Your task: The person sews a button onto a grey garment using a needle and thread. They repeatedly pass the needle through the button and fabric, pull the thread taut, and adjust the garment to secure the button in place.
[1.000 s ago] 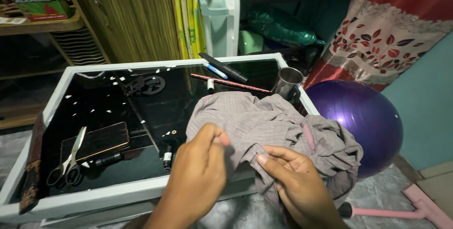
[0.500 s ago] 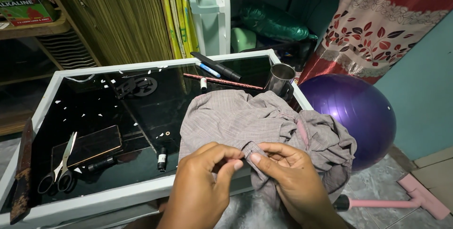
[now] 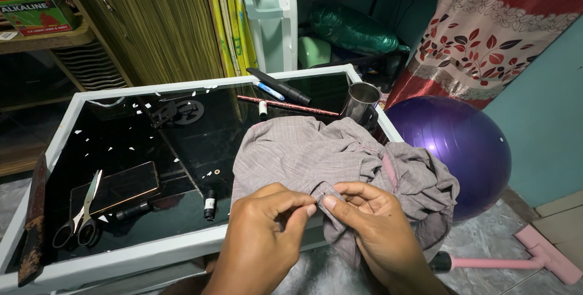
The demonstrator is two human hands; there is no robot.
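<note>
A crumpled grey striped shirt (image 3: 316, 152) lies over the right side of a black glass table (image 3: 139, 143) with a white frame. My right hand (image 3: 370, 231) pinches a folded edge of the shirt near the table's front rim. My left hand (image 3: 261, 240) meets it from the left, thumb and forefinger pressed together at the same edge of cloth; whether something small is between them I cannot tell.
Scissors (image 3: 79, 213) rest on a dark phone (image 3: 118, 187) at the front left. A small black spool (image 3: 209, 204), pens (image 3: 279, 88) and a steel cup (image 3: 361, 102) stand on the table. A purple ball (image 3: 455, 149) and pink mop (image 3: 516, 261) lie on the right.
My left hand came down from a raised position and closed in on the shirt edge beside my right hand. The right hand kept its hold on the cloth.
</note>
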